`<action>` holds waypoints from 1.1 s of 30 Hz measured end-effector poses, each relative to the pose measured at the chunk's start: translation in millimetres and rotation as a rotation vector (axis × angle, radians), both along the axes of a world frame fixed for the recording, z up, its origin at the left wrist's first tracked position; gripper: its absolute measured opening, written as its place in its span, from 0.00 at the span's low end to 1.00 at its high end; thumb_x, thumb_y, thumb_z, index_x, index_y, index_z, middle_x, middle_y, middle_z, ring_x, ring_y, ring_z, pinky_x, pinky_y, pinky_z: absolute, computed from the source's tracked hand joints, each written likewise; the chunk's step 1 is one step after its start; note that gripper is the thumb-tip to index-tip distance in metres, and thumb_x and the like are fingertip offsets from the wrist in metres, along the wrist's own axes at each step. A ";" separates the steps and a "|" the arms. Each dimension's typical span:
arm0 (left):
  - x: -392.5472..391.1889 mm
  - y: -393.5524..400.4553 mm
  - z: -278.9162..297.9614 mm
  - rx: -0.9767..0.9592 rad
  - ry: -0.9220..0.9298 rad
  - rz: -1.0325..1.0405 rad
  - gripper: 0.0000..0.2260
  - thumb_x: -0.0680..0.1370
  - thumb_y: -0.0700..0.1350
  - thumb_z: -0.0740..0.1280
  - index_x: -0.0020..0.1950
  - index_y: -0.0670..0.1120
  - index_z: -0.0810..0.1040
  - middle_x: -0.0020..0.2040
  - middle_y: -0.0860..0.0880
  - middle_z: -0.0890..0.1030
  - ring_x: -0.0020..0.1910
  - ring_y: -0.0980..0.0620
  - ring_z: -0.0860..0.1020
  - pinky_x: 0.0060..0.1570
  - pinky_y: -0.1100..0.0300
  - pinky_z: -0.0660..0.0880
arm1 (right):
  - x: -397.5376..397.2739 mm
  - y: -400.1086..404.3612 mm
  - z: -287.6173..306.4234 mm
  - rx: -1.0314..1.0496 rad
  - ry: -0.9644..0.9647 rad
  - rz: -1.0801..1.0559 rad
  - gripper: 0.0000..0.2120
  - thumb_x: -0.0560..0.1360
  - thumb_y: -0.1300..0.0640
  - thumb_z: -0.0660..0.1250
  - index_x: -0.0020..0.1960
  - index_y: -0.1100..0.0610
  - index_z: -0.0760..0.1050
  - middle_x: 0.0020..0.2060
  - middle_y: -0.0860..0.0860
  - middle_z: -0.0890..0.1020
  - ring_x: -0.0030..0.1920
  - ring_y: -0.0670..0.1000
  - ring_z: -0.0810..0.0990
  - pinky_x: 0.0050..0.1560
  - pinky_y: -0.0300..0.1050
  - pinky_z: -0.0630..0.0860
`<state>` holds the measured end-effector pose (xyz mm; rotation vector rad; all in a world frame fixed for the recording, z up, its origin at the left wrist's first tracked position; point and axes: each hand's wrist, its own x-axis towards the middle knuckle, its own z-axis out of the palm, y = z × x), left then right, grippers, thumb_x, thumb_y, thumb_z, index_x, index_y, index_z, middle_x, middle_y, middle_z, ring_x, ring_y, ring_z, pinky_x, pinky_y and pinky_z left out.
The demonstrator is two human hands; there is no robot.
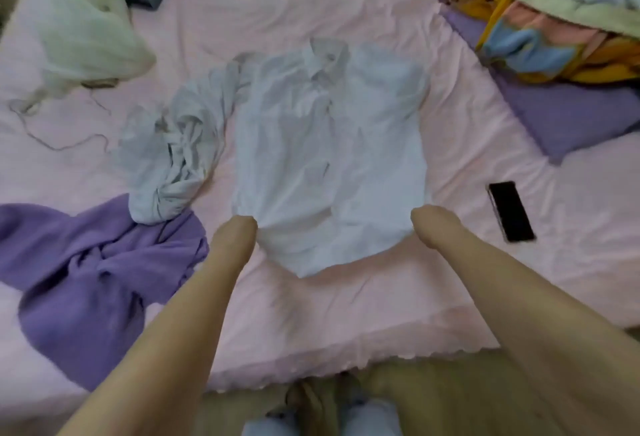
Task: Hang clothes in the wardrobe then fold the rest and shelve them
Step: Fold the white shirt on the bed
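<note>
Now the white shirt [329, 158] lies spread flat on the pink bed sheet [346, 314], collar away from the person, its bottom hem nearest them. Both hands reach its 2 lower corners: the left hand [235, 234] meets the corner on its side, the right hand [429, 224] the opposite one. Each hand's fingers are hidden under or behind the cloth, so I cannot tell whether they pinch it. Just left of the shirt sits a crumpled grey garment [173, 155], touching a purple garment [93, 272] nearer the person. Right of the shirt, apart from it, lies a black phone [510, 211]. Beyond that, a heap of mixed clothes [554, 2] is piled.
</note>
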<state>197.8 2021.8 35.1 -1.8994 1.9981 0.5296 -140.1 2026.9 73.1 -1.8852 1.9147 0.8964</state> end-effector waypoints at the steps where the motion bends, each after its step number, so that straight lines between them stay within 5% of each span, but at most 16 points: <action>1: 1.8 19.5 -18.4 0.046 -0.010 -0.012 0.16 0.79 0.32 0.56 0.63 0.39 0.76 0.60 0.40 0.76 0.60 0.39 0.76 0.57 0.50 0.72 | 3.2 16.8 -20.9 0.058 0.003 -0.001 0.15 0.76 0.70 0.56 0.58 0.58 0.73 0.58 0.56 0.76 0.59 0.58 0.76 0.50 0.46 0.72; 7: 6.2 51.7 -57.8 0.208 -0.121 -0.063 0.14 0.80 0.33 0.56 0.65 0.37 0.72 0.61 0.38 0.74 0.61 0.38 0.75 0.58 0.49 0.72 | 5.7 55.0 -80.3 0.214 0.041 -0.048 0.16 0.78 0.69 0.54 0.63 0.61 0.73 0.56 0.54 0.75 0.60 0.56 0.76 0.53 0.46 0.73; 13: 21.3 65.2 -86.0 0.425 -0.274 0.002 0.17 0.81 0.35 0.55 0.69 0.38 0.70 0.67 0.40 0.72 0.66 0.39 0.72 0.62 0.49 0.70 | -14.9 66.3 -104.2 0.437 0.132 -0.136 0.18 0.79 0.64 0.54 0.68 0.59 0.70 0.66 0.55 0.73 0.65 0.57 0.73 0.63 0.51 0.71; 17: -16.2 60.1 -84.9 0.447 -0.517 -0.103 0.22 0.81 0.40 0.53 0.76 0.41 0.61 0.76 0.37 0.58 0.74 0.31 0.55 0.71 0.35 0.50 | 8.0 62.4 -116.2 0.387 0.112 -0.018 0.16 0.78 0.63 0.57 0.65 0.58 0.72 0.62 0.54 0.76 0.61 0.56 0.76 0.57 0.49 0.74; 19: -44.3 55.8 -89.2 0.277 -0.412 -0.235 0.22 0.80 0.40 0.54 0.75 0.43 0.63 0.75 0.38 0.59 0.74 0.33 0.55 0.71 0.35 0.48 | 30.3 55.5 -126.9 0.206 -0.026 0.010 0.15 0.77 0.61 0.59 0.63 0.58 0.72 0.60 0.55 0.77 0.59 0.57 0.77 0.55 0.48 0.74; 22: -80.5 56.8 -106.7 0.085 -0.022 -0.315 0.15 0.77 0.39 0.60 0.64 0.44 0.71 0.63 0.43 0.70 0.62 0.42 0.70 0.58 0.51 0.67 | 63.8 50.3 -150.5 0.007 -0.291 0.043 0.15 0.78 0.57 0.61 0.63 0.59 0.68 0.58 0.57 0.73 0.57 0.59 0.75 0.47 0.49 0.71; 24: -95.1 60.2 -124.8 0.109 0.107 -0.313 0.12 0.77 0.42 0.61 0.60 0.44 0.71 0.59 0.45 0.73 0.57 0.44 0.72 0.46 0.56 0.65 | 79.6 45.5 -168.4 -0.041 -0.303 0.106 0.19 0.77 0.56 0.64 0.66 0.58 0.65 0.59 0.55 0.71 0.58 0.57 0.72 0.43 0.48 0.68; 28: -98.4 57.0 -151.5 0.115 0.159 -0.264 0.18 0.77 0.48 0.65 0.65 0.45 0.68 0.60 0.47 0.72 0.56 0.45 0.72 0.43 0.57 0.63 | 84.8 32.2 -189.3 -0.170 -0.261 0.076 0.14 0.76 0.67 0.59 0.60 0.59 0.69 0.56 0.56 0.74 0.55 0.57 0.74 0.41 0.48 0.66; 33: -89.6 45.3 -169.3 0.027 0.357 -0.137 0.08 0.80 0.45 0.58 0.56 0.48 0.75 0.52 0.49 0.78 0.50 0.46 0.76 0.38 0.57 0.64 | 70.3 7.0 -202.0 -0.135 -0.632 -0.420 0.11 0.76 0.65 0.56 0.53 0.55 0.73 0.47 0.55 0.80 0.48 0.57 0.77 0.46 0.49 0.72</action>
